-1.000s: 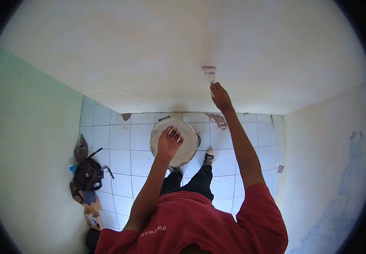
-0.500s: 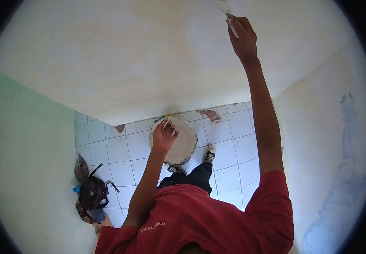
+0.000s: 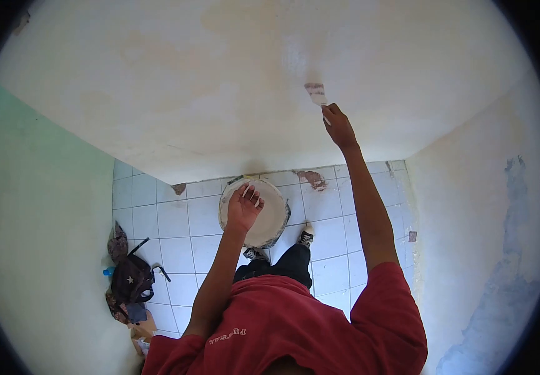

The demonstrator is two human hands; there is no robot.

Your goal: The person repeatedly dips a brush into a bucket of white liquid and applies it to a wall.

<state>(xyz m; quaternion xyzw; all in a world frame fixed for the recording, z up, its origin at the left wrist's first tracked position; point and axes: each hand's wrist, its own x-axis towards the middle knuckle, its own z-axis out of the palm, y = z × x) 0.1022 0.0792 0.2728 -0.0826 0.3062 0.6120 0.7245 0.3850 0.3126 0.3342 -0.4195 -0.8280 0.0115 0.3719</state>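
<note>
My right hand (image 3: 340, 128) grips the pale handle of a putty knife (image 3: 315, 94). Its flared blade, smeared white and brownish, is at the wall (image 3: 188, 81) in front of me; whether it touches cannot be told. A wet-looking pale streak (image 3: 295, 56) shows just above the blade. Lower down, my left hand (image 3: 245, 207) hangs with loosely curled, parted fingers and holds nothing I can see. Beneath it a round tub (image 3: 273, 215) of smooth cream-coloured material stands on the floor, partly hidden by that hand.
White floor tiles (image 3: 179, 222) run along the wall, with a broken brown patch (image 3: 312, 180). A dark backpack (image 3: 133, 278) and a cardboard box (image 3: 142, 331) lie by the green-tinted left wall (image 3: 39, 162). The right wall (image 3: 457, 187) has bluish stains. My shoes stand close behind the tub.
My right hand has moved down the wall and slightly left with the putty knife, uncovering the wet streak above. My left hand stays over the tub.
</note>
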